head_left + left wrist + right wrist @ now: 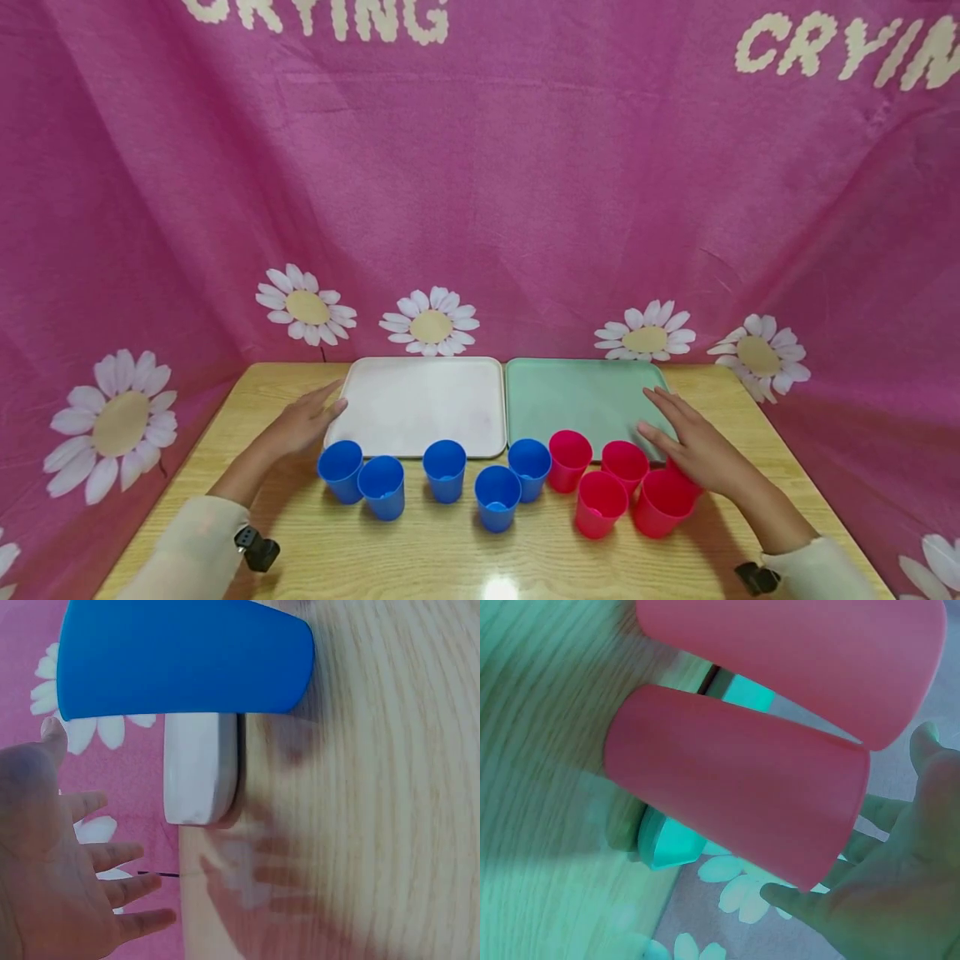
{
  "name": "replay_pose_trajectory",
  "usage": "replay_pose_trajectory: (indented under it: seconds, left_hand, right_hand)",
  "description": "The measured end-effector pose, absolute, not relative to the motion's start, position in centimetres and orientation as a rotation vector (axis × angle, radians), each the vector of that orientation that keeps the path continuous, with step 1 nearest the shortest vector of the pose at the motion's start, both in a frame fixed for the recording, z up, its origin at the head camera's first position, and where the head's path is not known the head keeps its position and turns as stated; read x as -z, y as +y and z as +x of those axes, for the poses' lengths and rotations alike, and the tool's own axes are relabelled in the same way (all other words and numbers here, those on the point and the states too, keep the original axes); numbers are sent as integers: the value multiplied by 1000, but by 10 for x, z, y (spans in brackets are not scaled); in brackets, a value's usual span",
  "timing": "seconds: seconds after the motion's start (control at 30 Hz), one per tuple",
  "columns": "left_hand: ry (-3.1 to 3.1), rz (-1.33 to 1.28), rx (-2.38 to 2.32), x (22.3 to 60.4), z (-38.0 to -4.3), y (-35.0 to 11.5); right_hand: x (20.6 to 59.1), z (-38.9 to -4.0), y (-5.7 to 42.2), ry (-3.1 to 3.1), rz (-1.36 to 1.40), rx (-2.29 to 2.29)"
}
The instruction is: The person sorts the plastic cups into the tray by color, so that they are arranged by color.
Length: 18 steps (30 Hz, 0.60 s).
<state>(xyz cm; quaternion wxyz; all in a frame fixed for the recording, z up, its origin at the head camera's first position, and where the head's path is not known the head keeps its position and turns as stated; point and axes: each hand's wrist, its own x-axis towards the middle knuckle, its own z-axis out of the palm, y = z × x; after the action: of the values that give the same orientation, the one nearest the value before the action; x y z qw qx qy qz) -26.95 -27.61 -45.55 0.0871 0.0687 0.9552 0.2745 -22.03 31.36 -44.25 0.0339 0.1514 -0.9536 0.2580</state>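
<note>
Cream sleeves (183, 546) closest, my spread left hand (303, 419) has an upright blue cup (341, 477) just rightward, before the white tray (420, 400), and my spread right hand (696, 448) red cups (664, 505), right of that tray.

Left hand (300, 423) hovers over the left side of the bench (435, 558), right hand (699, 448) over the right, both with fingers (116, 856) spread.

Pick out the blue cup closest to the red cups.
The rightmost blue cup: it stands right beside a red cup, while the other four blue ones stand farther left.
</note>
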Motion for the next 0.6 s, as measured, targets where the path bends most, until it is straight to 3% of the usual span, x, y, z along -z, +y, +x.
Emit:
replay_pose_trajectory:
  seconds: [0.6]
  left_hand:
    - [2713,265,-1039,478,-275,-293]
  right_hand:
    - [450,-211,340,-2942,458,-948]
